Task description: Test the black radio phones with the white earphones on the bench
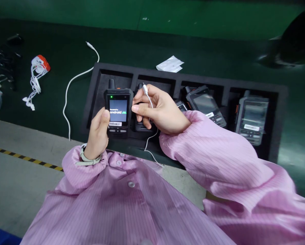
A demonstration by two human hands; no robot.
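Note:
My left hand [98, 131] is closed around the lower left side of a black handheld radio [118, 117] with a stub antenna. Its lit screen reads "Powered by android", and a green light glows above it. At the radio's right side is my right hand [156, 107], its fingers bent around a thin white cable [145, 90] whose plug end sticks up above them. The cable hangs below the hand toward the table's front edge. Behind the fingers, another radio [142, 126] lies partly hidden in a black foam tray [91, 98].
More radios [206, 105] lie in the tray's right compartments, one [253, 117] at the far right. A clear plastic bag [170, 64] rests at the tray's back edge. On the left are a loose white cable [68, 88], bundled white earphones [35, 81] and black cords [4, 56].

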